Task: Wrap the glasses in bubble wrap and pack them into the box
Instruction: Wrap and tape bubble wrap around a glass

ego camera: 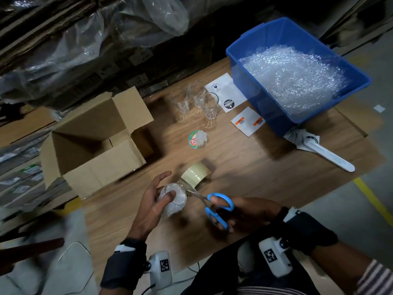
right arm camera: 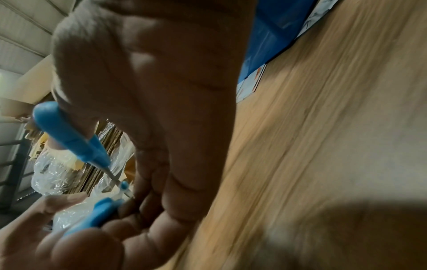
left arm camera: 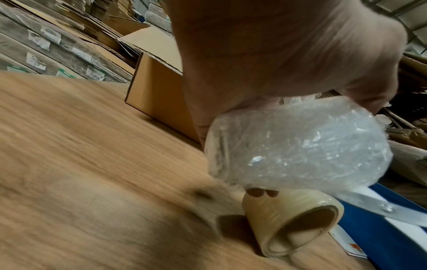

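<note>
My left hand [ego camera: 156, 199] grips a glass wrapped in bubble wrap [ego camera: 173, 200], seen close up as a shiny bundle [left arm camera: 298, 146] just above the table. A strip of clear tape runs from the bundle to the tape roll [ego camera: 196, 173] lying behind it [left arm camera: 293, 224]. My right hand [ego camera: 242, 211] holds the blue-handled scissors [ego camera: 219, 206] with fingers through the loops [right arm camera: 76, 140]; the blades sit at the tape beside the bundle. Three bare glasses [ego camera: 196, 100] stand at the back of the table. The cardboard box [ego camera: 95, 139] stands open on the left.
A blue bin [ego camera: 251, 54] holding bubble wrap [ego camera: 295, 77] stands at the back right. Sticker sheets [ego camera: 228, 92] and label sheets [ego camera: 247, 121] lie beside it. A small wrapped item on a round sticker roll [ego camera: 197, 141] sits mid-table. A white paddle-shaped tool [ego camera: 331, 156] lies right.
</note>
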Available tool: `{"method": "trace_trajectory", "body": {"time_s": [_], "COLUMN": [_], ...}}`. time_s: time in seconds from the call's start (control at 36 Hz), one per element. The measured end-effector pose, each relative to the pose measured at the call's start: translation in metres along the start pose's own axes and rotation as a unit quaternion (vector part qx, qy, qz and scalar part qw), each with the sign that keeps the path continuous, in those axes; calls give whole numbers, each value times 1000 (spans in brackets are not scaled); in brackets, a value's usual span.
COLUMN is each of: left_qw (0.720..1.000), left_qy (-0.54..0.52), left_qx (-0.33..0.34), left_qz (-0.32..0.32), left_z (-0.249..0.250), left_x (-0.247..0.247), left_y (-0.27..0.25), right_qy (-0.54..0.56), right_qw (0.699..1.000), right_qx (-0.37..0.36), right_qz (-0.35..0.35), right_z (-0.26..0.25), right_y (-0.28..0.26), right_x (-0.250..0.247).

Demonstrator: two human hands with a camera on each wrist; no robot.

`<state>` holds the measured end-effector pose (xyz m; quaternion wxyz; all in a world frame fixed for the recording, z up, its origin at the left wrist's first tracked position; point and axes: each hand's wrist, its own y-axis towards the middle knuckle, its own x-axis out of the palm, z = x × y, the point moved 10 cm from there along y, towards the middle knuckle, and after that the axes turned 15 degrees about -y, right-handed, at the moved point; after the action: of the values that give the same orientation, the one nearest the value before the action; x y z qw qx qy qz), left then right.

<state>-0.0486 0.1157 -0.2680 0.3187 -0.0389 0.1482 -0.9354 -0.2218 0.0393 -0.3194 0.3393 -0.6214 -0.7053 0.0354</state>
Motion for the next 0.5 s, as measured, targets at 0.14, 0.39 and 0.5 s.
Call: {"method": "trace_trajectory", "body": {"time_s": [0.14, 0.39, 0.5], "left_qw": [1000, 1000, 1000], "left_qy": [-9, 5, 4], "left_qx": [7, 7, 11], "left_qz": [3, -8, -6], "left_z": [3, 4, 4], "left_x": [1, 2, 3], "left_y": [-1, -1, 0], "right_qy": [0, -7, -16], "right_qw": [1000, 999, 999], "right_qx": [-17, -31, -51], "right_qz": [8, -8, -11], "right_z": [-2, 0, -3], "right_y": [11, 15, 15], "right_x": [1, 2, 3]}}
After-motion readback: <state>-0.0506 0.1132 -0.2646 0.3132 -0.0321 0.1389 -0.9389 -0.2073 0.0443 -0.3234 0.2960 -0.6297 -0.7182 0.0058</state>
